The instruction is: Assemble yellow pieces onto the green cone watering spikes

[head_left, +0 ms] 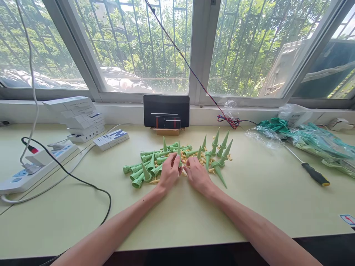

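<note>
My left hand (170, 171) is closed round a green plastic plant watering spike (179, 148), its pointed tip upward. Close beside it, my right hand (198, 174) has its fingers bent together near the spike's lower end; what they pinch, if anything, is hidden. Left of the hands lies a heap of green spikes and sleeve-like green tubes (138, 173). Several spikes with small yellow valves fitted, one being this spike (226, 153), stand or lie to the right. Loose yellow valves (154, 181) show among the pile.
A tablet (166, 105) with a phone (168, 122) before it stands at the windowsill. White boxes (80, 116) and a power strip (41, 170) with cables are left. At right lie a screwdriver (315, 174) and plastic bags (318, 142). A red-blue wire (231, 121) hangs down behind.
</note>
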Demonstrator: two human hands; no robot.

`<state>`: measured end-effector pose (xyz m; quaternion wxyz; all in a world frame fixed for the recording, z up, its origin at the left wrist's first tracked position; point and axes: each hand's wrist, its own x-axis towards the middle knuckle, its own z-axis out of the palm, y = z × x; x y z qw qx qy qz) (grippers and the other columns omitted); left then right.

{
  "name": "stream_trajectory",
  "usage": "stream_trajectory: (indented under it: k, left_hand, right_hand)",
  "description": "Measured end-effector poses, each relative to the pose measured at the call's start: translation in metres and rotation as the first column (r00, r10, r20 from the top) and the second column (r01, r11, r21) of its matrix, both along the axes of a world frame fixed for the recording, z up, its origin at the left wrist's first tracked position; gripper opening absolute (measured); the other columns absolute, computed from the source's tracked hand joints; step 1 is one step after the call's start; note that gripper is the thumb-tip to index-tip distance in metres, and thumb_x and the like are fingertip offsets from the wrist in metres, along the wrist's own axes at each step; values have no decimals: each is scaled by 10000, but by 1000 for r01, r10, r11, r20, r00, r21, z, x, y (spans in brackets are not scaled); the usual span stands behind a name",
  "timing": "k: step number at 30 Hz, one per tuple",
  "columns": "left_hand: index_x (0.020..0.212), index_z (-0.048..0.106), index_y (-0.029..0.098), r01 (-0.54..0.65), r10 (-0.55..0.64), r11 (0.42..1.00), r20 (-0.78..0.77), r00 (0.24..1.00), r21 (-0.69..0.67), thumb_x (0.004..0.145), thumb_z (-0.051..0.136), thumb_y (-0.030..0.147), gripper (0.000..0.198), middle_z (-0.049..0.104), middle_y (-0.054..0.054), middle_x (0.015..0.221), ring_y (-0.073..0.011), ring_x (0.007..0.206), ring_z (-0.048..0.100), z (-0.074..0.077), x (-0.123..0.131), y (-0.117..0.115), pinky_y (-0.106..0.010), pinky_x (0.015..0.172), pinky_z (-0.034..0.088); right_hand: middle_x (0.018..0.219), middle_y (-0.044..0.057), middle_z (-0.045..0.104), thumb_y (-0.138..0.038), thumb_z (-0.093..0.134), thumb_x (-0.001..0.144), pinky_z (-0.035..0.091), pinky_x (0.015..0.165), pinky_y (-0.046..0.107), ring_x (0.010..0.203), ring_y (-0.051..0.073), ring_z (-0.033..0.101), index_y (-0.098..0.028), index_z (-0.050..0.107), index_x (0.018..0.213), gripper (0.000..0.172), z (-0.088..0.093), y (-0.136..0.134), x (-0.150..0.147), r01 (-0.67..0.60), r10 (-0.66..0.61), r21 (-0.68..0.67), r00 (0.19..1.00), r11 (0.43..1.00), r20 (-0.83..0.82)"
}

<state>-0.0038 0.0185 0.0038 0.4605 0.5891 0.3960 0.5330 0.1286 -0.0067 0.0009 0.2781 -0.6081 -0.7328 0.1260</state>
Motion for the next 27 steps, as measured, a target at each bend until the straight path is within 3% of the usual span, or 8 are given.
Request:
stream_trajectory:
  k: [6,18,27]
  left_hand:
    - [987,570,179,34,-30,998,69,997,-47,943,501,443,277,613,-31,839,-89,468,461,-2,0,1,-239,386,394]
    - [994,550,183,71,-31,985,240,970,-158,913,530,488,317,577,-10,781,-85,479,452,0,0,2,-197,359,351]
    - [967,559,186,164,-113,965,237,965,-205,892,557,514,336,535,19,704,-64,428,415,2,2,-1,-162,341,259]
  right_hand:
    - [866,46,648,-244,476,978,401,628,270,708,187,586,-201,505,904,90,1,-1,2,-52,58,46,990,998,-130]
    - [825,38,649,-257,446,977,400,614,265,640,162,557,-192,566,903,156,-5,3,3,-30,127,275,930,961,-344]
    - [846,46,662,-278,431,980,431,608,268,635,160,587,-186,571,1020,172,-2,3,2,-39,170,278,868,960,-466]
